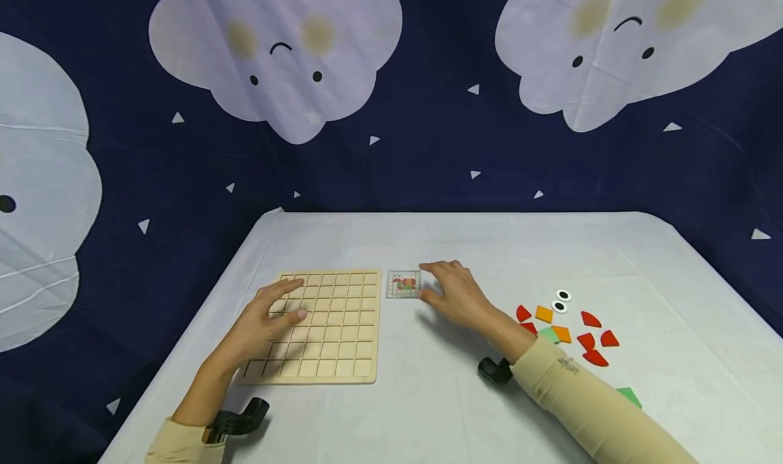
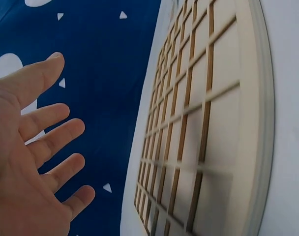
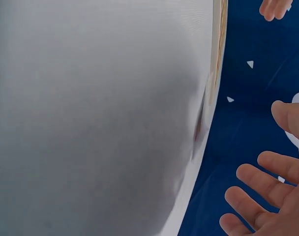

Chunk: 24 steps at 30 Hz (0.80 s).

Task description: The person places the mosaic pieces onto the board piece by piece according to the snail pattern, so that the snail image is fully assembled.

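A pale wooden board (image 1: pixel 342 335) with a raised grid lies flat on the left half of the table. Over its left part hovers my left hand (image 1: pixel 264 323), thumb and fingers spread, holding nothing; the left wrist view shows the hand (image 2: pixel 36 147) apart from the grid board (image 2: pixel 248 147). Just right of the board lies a small pattern card (image 1: pixel 404 284) with a red, orange and green picture on a grid. My right hand (image 1: pixel 457 294) is at the card's right edge, fingers apart; whether it touches the card I cannot tell.
To the right lie several red quarter-round pieces (image 1: pixel 596 358), orange squares (image 1: pixel 544 314), green pieces (image 1: pixel 628 397) and two white eye discs (image 1: pixel 559 306). A white cloth covers the table (image 1: pixel 428 409). Behind hangs a dark blue curtain (image 1: pixel 428 172) with clouds.
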Available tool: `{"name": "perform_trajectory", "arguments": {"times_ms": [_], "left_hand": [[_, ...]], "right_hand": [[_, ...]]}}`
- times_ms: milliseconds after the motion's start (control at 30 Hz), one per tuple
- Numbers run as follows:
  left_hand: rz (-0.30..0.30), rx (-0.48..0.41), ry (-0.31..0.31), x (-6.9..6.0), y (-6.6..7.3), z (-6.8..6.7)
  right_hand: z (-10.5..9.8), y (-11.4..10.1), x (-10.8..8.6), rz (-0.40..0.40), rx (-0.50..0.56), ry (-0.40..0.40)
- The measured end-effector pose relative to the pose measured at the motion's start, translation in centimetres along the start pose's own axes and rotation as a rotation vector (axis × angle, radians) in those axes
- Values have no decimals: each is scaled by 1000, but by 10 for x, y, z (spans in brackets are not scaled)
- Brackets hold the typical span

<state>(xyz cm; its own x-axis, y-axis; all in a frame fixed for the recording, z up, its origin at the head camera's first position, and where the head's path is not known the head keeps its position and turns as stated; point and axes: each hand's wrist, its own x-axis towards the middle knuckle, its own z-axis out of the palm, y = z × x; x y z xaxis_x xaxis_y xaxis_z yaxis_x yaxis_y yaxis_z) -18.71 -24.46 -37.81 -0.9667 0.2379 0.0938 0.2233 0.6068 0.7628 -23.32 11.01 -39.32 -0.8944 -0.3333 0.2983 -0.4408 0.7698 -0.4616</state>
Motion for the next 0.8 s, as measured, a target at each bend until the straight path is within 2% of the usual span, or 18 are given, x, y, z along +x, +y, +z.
{"name": "perform_trajectory", "arguments": {"times_ms": [167, 333, 500, 800], "left_hand": [[-28, -4, -20, -2, -10, -9], [-25, 29, -34, -6, -20, -20], [-48, 55, -44, -9, -30, -32], [-60, 60, -51, -8, -50, -42]], "right_hand": [[4, 2, 5, 28, 21, -32], [8, 2, 12, 57, 37, -84], [11, 1, 18, 87, 34, -115], [16, 1, 28, 66, 6, -122]]}}
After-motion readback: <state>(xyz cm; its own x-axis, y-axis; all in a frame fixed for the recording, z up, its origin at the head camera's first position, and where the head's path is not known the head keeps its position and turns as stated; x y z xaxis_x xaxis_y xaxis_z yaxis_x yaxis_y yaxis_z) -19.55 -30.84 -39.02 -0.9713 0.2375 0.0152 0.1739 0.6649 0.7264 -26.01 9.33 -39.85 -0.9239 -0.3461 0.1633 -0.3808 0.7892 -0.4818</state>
